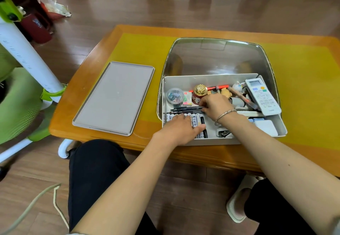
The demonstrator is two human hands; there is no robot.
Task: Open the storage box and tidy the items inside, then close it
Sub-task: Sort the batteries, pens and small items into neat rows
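Note:
The white storage box [184, 80] stands open on the table, inside a metal tray [217, 54]. Its grey lid [116, 97] lies flat to the left. My left hand [180, 130] rests palm-down on a row of white batteries [195, 120] at the box's front left. My right hand [215, 106], with a bracelet on the wrist, has its fingertips on the black pens [184, 108] lying behind the batteries. Further back are a clear tub of clips [174, 96], a gold-capped red bottle [199, 92] and a white remote [263, 97] at the right.
The wooden table [82, 106] carries a yellow mat [303, 87]. A green and white chair [22, 87] stands to the left. A white block [266, 126] and a stapler [223, 132] lie in the box's front right. My knees are under the table edge.

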